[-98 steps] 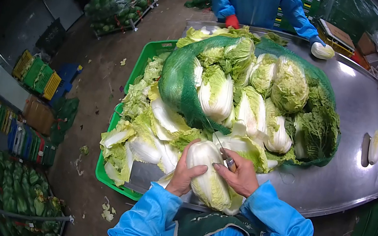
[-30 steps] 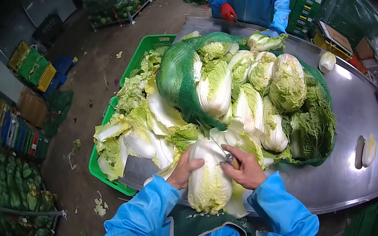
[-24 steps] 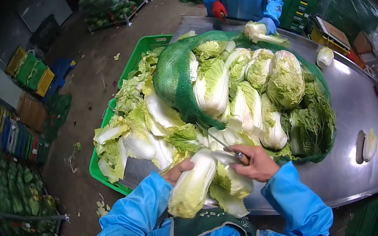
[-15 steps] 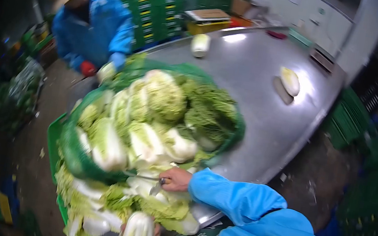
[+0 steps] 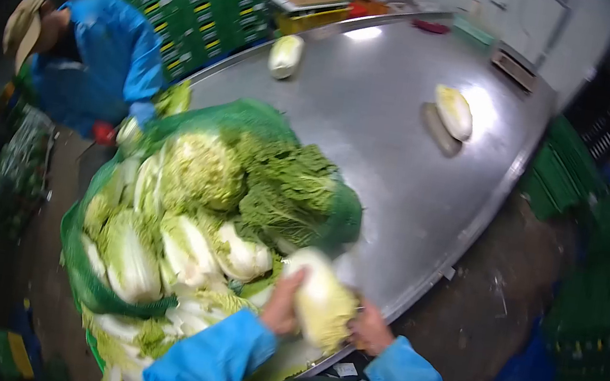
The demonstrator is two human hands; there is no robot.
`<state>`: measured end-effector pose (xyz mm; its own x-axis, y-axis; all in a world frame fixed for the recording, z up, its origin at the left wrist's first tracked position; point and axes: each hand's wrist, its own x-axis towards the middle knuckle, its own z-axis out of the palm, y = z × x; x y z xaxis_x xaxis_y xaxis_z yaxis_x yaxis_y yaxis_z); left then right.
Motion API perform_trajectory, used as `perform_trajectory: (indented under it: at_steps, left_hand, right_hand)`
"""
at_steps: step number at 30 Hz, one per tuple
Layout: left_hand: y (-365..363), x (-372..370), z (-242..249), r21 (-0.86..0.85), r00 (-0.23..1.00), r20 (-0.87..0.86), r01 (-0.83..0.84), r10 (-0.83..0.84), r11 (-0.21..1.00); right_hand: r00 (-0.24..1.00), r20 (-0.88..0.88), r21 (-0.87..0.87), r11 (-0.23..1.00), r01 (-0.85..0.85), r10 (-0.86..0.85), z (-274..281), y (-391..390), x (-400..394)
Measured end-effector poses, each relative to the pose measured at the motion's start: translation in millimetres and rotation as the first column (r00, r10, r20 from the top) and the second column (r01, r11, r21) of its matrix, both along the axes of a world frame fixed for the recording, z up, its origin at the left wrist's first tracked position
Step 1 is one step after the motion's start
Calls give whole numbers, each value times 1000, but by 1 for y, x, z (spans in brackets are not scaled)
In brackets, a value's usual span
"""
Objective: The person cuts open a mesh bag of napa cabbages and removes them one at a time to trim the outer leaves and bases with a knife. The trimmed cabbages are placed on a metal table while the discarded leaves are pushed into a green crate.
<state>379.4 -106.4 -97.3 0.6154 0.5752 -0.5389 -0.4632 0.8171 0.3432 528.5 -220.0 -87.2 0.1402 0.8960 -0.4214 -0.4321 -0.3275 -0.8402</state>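
Note:
A trimmed napa cabbage (image 5: 321, 303) is held up over the near table edge, somewhat blurred. My left hand (image 5: 283, 303) grips its left side, fingers wrapped against the pale leaves. At its right, leafy end, my right hand (image 5: 372, 329) is closed; a small dark piece of the knife (image 5: 359, 309) shows by the fingers, its blade mostly hidden behind the cabbage. To the left, a green mesh bag (image 5: 80, 216) lies open around several napa cabbages (image 5: 186, 250). Loose outer leaves (image 5: 128, 345) are heaped below the bag.
On the steel table (image 5: 380, 162) lie two trimmed cabbages, one at the far left (image 5: 285, 57), another at the right (image 5: 454, 113). Across from me a co-worker (image 5: 101, 53) in blue holds a cabbage. Green crates (image 5: 191, 0) are stacked behind.
My left hand has lifted the cabbage from the leaf heap up and right to the table edge. My right hand has moved right, away from the bag, to the cabbage. The view has shifted.

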Motion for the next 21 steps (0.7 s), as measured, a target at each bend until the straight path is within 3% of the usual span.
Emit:
perform_trajectory:
  at_steps: [1, 2, 3, 4, 5, 6, 7, 8, 9, 10, 11, 12, 13, 15, 17, 18, 19, 21]
  left_hand:
    - [3, 29, 0, 42, 996, 24, 85, -86, 996]
    - [5, 59, -15, 119, 983, -26, 184, -182, 976]
    - [7, 85, -5, 322, 984, -132, 155, -118, 934]
    - [11, 104, -3, 323, 973, -129, 224, -192, 920]
    - [7, 120, 18, 432, 964, -261, 163, -50, 887]
    - [2, 130, 19, 637, 957, -283, 135, 68, 759]
    - [-2, 131, 16, 799, 938, -293, 135, 183, 585]
    - [2, 116, 21, 857, 939, -324, 238, 118, 456]
    - [4, 98, 23, 886, 926, -373, 337, 59, 319]
    - [5, 77, 22, 880, 912, -390, 327, 129, 345]
    - [3, 52, 20, 819, 826, -554, 520, 101, 243]
    - [-3, 28, 19, 709, 706, -704, 691, 78, 137]
    - [-15, 1, 8, 641, 618, -760, 764, 203, 72]
    - [-48, -57, -18, 457, 399, -799, 889, 450, 21]
    - [-90, -109, -56, 307, 216, -795, 949, 566, 70]
    - [-106, -132, -76, 259, 159, -805, 961, 571, 98]
    - [-116, -147, -80, 267, 154, -804, 956, 574, 118]
    - [-133, -182, -82, 139, -11, -936, 907, 352, 398]
  right_hand:
    - [994, 88, -39, 997, 61, -57, -2, -3, 24]
    - [997, 19, -88, 993, 79, -78, -13, -5, 49]
    - [988, -63, -65, 989, 134, -138, -27, -9, 72]
    - [933, -241, -42, 963, 265, -267, -62, -14, 98]
    - [783, -343, -200, 855, 479, -519, -53, 2, 106]
    - [748, -384, -219, 840, 496, -541, -69, 12, 135]
    - [846, -415, -29, 934, 355, -334, -112, 11, 190]
    - [811, -324, -102, 870, 482, -487, -93, 43, 199]
    - [859, -346, -52, 921, 385, -378, -132, 58, 265]
    - [892, -170, -17, 906, 422, -419, -127, 88, 296]
    - [826, -31, -75, 826, 559, -562, -142, 114, 338]
    - [820, 146, 38, 832, 554, -553, -139, 142, 367]
    - [669, 270, 132, 715, 686, -692, -139, 175, 392]
    - [653, 419, 72, 740, 668, -631, -88, 215, 374]
    - [813, 131, 335, 797, 502, -567, -9, 234, 258]
    - [825, 134, 338, 808, 482, -549, 9, 239, 207]
    - [867, 214, 437, 838, 327, -450, 24, 241, 161]
    - [901, 334, 502, 861, 79, -277, 47, 240, 71]
